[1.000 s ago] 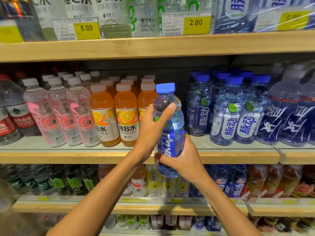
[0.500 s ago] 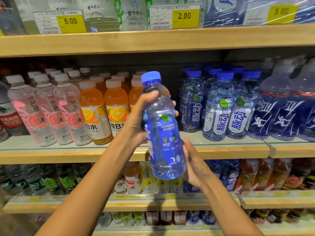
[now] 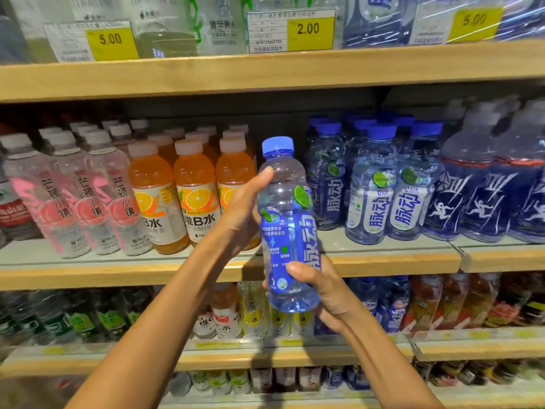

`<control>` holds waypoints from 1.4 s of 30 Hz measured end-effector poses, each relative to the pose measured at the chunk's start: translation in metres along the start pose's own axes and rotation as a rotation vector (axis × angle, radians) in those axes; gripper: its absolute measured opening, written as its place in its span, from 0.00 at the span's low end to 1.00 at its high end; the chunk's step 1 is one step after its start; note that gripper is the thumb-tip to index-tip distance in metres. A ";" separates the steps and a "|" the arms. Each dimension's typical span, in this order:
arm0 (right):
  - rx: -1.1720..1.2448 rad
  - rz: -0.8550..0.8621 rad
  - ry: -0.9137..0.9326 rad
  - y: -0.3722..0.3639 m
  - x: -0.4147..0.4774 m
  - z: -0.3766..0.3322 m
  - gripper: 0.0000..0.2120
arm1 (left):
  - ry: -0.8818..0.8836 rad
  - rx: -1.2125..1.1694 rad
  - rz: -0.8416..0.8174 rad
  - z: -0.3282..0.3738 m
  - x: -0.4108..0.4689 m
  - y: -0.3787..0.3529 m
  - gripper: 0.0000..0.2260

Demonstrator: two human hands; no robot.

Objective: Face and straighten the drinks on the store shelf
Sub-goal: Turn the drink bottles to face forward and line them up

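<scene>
Left hand (image 3: 244, 214): grasps the upper half of the bottle (image 3: 287, 231) from the left, thumb up on its shoulder.
Right hand (image 3: 324, 287): grasps the lower half from the right, thumb laid across the label near the base.
Bottle: clear blue, held in the air just in front of the shelf (image 3: 118, 273), near upright, blue cap (image 3: 277, 146) on top; the label's large characters face right of the camera.
Place: before the gap between the orange drinks (image 3: 153, 196) and the blue bottles (image 3: 374, 187).
Shelf, left: pink drinks (image 3: 56, 202) beside the orange ones, labels forward.
Shelf, right: dark bottles (image 3: 472, 196) past the blue ones.
Above: yellow price tags (image 3: 308, 29) reading 5.00, 2.00, 5.00.
Below: lower shelf (image 3: 295, 358) with mixed drinks, blurred.
</scene>
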State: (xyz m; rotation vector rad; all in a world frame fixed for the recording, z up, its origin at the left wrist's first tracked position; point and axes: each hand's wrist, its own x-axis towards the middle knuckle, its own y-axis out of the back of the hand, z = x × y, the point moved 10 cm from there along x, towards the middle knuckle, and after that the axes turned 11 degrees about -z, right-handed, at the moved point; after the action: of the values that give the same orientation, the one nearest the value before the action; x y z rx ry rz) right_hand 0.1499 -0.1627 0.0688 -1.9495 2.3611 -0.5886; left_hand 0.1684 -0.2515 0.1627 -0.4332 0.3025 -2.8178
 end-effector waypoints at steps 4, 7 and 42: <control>-0.277 0.218 0.066 0.017 -0.007 -0.018 0.25 | -0.165 0.358 0.271 0.029 -0.014 0.014 0.09; -0.499 0.403 0.130 0.024 -0.015 -0.028 0.22 | -0.208 0.410 0.309 0.032 -0.016 -0.003 0.15; -0.373 0.077 0.102 -0.007 -0.014 -0.032 0.22 | 0.059 -0.125 -0.266 -0.008 -0.009 -0.032 0.21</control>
State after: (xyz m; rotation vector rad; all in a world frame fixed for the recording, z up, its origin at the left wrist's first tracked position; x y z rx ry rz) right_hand 0.1517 -0.1416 0.0981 -1.9864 2.7639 -0.2617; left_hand 0.1664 -0.2179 0.1603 -0.4479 0.4673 -3.0868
